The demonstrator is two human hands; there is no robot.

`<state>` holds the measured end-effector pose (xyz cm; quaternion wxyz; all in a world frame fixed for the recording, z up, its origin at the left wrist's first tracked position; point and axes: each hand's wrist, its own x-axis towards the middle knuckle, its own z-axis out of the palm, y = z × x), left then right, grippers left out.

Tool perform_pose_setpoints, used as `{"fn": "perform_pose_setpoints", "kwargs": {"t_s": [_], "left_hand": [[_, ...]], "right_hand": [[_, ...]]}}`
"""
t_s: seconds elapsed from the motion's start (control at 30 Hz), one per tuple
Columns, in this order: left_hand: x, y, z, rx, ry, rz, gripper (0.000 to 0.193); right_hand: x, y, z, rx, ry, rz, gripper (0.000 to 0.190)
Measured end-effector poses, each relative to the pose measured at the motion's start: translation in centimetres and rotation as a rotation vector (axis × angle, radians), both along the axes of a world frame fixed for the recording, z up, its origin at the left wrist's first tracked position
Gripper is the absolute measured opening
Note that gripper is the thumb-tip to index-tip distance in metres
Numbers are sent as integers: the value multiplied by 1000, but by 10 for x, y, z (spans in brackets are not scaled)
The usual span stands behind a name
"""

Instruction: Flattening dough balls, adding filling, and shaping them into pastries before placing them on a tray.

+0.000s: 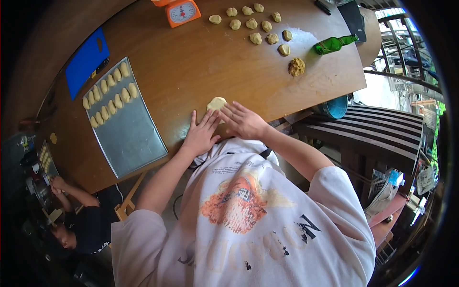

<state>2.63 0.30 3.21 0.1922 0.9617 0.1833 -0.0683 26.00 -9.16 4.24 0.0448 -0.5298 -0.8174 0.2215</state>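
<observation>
A flattened round of pale dough (216, 103) lies on the wooden table near its front edge. My left hand (202, 134) rests palm down with fingers spread, its fingertips at the dough's lower edge. Flat over the lower right part of the dough is my right hand (244, 120), angled in from the right. Neither hand grasps anything, and together they hide the near part of the dough. A lump of brown filling or dough (296, 67) sits farther right on the table, with a green glass bottle (331, 45) lying on its side beyond it.
A metal baking tray (131, 143) on the left bears two rows of shaped dough pieces (111, 79). Several dough balls (251, 23) lie at the back, near an orange kitchen scale (182, 13). A blue board (87, 62) is behind the tray. Another person (86, 222) works at far left.
</observation>
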Motion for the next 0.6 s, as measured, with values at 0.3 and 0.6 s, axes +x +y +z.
{"fn": "perform_pose_setpoints", "kwargs": {"t_s": [0.3,0.6], "left_hand": [[0,-6,6,23,67,-6,71],[-9,-3,4,-24,-42,-64,64]], "right_hand": [[9,-4,-9,74,-27,8,71],[9,-14,-12,106,13,105,70]]}}
